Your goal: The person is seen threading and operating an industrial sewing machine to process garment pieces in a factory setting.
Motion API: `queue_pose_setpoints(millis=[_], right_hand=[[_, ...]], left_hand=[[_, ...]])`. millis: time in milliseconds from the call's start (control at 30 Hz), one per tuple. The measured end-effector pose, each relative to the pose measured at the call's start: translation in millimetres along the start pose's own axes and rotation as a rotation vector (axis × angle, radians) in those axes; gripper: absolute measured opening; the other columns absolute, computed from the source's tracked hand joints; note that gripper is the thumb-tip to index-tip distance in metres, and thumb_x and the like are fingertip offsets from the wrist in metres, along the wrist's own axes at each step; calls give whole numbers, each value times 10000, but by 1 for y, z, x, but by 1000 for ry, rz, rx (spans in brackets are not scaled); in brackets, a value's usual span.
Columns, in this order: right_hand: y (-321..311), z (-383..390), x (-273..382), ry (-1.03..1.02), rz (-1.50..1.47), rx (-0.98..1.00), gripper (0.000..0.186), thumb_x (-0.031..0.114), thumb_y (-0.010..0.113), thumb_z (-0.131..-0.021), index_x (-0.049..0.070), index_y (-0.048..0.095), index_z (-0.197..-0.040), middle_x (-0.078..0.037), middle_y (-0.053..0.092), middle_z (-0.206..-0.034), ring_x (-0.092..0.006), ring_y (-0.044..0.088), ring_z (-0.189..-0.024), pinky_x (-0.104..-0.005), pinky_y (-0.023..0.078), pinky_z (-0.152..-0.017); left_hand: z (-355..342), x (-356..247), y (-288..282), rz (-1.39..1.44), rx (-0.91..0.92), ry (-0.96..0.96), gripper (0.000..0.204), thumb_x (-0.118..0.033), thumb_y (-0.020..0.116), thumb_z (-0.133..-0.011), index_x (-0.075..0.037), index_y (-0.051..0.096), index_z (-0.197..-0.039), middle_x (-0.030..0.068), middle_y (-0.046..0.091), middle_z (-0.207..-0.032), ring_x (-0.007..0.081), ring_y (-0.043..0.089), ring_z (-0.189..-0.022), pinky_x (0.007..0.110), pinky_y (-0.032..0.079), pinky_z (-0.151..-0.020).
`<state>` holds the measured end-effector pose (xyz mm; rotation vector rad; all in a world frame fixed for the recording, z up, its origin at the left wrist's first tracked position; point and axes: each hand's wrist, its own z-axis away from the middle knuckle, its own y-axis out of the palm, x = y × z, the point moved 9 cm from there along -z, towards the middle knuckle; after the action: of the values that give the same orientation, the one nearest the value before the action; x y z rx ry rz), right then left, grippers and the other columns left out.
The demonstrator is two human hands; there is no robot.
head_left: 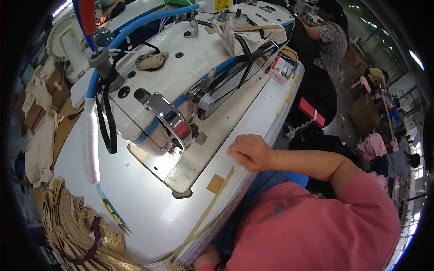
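Observation:
My right hand (251, 152) rests on the front edge of the white table (176, 221), its fingers curled into a loose fist. No object shows in it. Of my left arm only a bit of skin (205, 259) appears at the lower edge; that hand is out of the picture. Beyond the right hand stands a white sewing machine (135, 113) with a shiny metal guard (169, 118) near its needle end. No cloth lies under the presser foot (169, 148). A small tan square (215, 183) sits on the table beside a thin yellowish strip (212, 201).
Green-and-yellow thread snips (115, 217) lie near a tied bundle of beige and gold strips (86, 226) at the lower left. A white fan (68, 43) stands behind. A small red-and-white box (282, 70) sits at the table's far end. Another person (330, 43) works at the upper right.

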<state>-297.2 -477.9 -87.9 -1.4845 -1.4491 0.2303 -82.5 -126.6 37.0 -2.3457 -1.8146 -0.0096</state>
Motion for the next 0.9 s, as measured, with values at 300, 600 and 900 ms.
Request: queue_pose_setpoints(millis=[300, 600, 900], right_hand=[[3, 0, -2, 6, -20, -25, 67, 11, 570, -768, 44, 562, -826, -89, 519, -666, -282, 529, -587, -360, 432, -527], [3, 4, 1, -33, -64, -67, 116, -22, 540, -784, 22, 579, -883, -111, 514, -672, -289, 517, -580, -355, 420, -526], [-3, 24, -44, 346, -502, -26, 132, 38, 450, -906, 12, 569, -957, -59, 536, -735, -140, 525, -619, -262, 430, -569]], left_hand=[[0, -9, -5, -154, 82, -97, 210, -143, 511, -942, 33, 617, -988, 95, 635, -883, 182, 575, -797, 332, 458, -704], [117, -99, -45, 71, -473, 366, 229, -141, 478, -951, 1, 567, -1106, 119, 599, -1074, 225, 586, -930, 313, 481, -781], [418, -170, -40, -1662, -1876, 1663, 362, -166, 512, -925, 8, 484, -1241, 141, 546, -1219, 245, 566, -1051, 330, 484, -881]])
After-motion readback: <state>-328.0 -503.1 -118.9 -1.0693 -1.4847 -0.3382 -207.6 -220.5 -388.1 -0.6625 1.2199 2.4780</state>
